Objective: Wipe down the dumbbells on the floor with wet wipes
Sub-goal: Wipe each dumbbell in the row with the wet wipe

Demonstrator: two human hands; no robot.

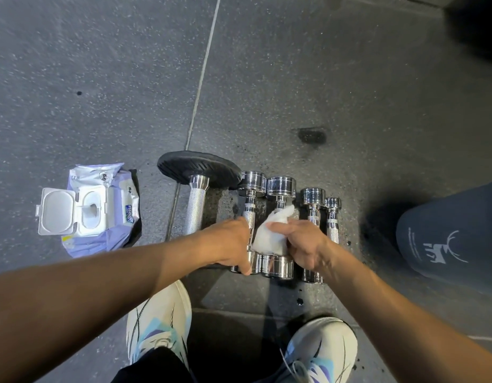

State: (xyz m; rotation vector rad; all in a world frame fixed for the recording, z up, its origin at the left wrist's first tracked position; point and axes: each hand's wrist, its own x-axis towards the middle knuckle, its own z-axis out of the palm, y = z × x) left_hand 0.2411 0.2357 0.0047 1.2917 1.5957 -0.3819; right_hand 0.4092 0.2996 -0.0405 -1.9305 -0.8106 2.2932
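Two-handed work on the dark speckled floor (350, 92): steadying a slim chrome dumbbell (250, 214), left hand (228, 244) curled round its handle, likely against rolling; pressing a crumpled white wet wipe (269, 234), pinched in the right hand (303, 247), onto the thicker chrome dumbbell (280, 186). Beyond, open purple wipes pack (101, 241), kept handy.

Floor (294, 64): dark speckled rubber, pale seam (203, 70) running far to near, left of centre. Left: wet-wipes pack (101, 239) lying flat, lid (56, 211) flipped open. Centre: black plate (195, 167) at far end of a knurled bar (196, 211). Just right of it, four chrome dumbbells (281, 186) side by side. Dark patch (312, 136) beyond them. Two shoes (159, 322) nearest.
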